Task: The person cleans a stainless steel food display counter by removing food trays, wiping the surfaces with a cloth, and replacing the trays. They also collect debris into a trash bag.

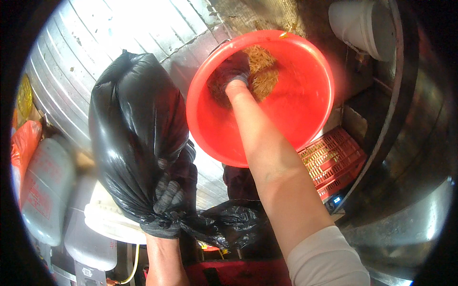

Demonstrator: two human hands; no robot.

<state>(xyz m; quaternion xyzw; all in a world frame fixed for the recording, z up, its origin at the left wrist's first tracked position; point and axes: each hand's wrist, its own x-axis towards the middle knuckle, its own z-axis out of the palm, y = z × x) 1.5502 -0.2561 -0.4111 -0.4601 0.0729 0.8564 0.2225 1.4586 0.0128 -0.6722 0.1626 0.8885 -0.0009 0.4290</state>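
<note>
My left hand (pixel 168 203), in a dark grey knit glove, grips the gathered neck of a full black plastic bag (pixel 139 118). The bag's loose end (pixel 232 223) trails to the right of that hand. My right hand (pixel 232 69), in a dark glove, reaches down into a red plastic bucket (pixel 293 118) standing to the right of the bag. Its fingers are lost in shadow near the bucket's far wall. Beside it in the bucket lie clumps of tan, stringy strands (pixel 265 84). A few strands cling to the far rim.
Ridged metal flooring (pixel 68 53) extends beyond the bag. Grey containers with red print (pixel 46 193) and a white lidded bucket (pixel 107 214) stand at left. A red plastic crate (pixel 336 157) sits right of the bucket, near a large curved metal wall (pixel 404 161). A white pail (pixel 361 28) is at upper right.
</note>
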